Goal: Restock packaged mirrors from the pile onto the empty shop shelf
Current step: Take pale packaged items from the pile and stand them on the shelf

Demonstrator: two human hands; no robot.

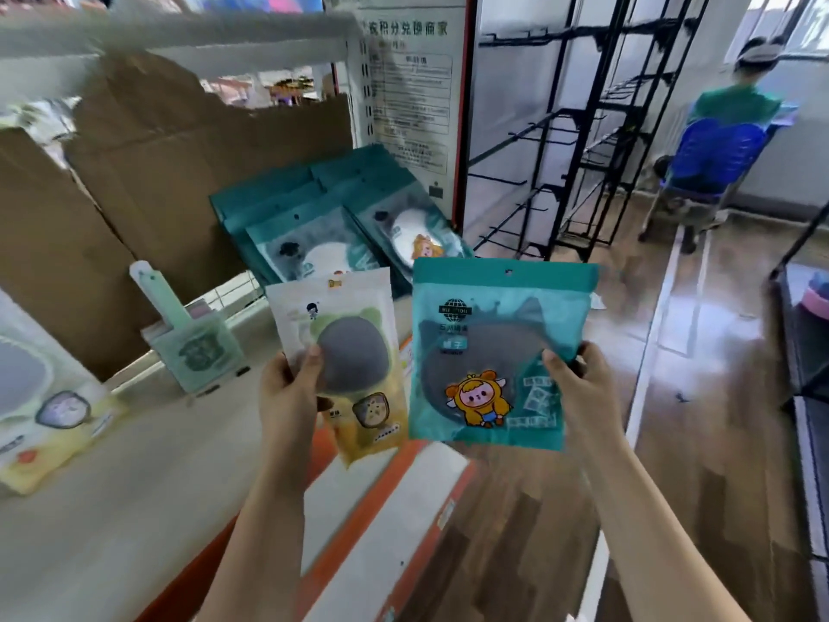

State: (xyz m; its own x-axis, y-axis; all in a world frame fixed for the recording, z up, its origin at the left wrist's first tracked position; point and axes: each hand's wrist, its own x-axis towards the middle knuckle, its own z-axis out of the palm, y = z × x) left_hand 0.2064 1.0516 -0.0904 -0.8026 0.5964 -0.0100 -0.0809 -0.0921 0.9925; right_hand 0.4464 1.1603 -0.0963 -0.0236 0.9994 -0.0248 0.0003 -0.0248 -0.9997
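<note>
Packaged mirrors, two in hand. Left hand (287,397) fingers (311,365) pinch white-and-yellow pack (345,347) at its left edge, thumb on front. Right hand (578,388) fingers grip teal cartoon pack (489,352) at its right edge. Both packs upright between the two sets of fingers, edges just beside each other. Pile of teal packs (323,204) leans on shelf (134,509) just beyond left fingers, cardboard (148,172) behind it. Pale mirror pack (45,419) lies flat, well left of them.

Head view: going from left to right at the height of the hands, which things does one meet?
pale yellow packet → small green box → left hand → white and yellow packet → teal packet → right hand
</note>
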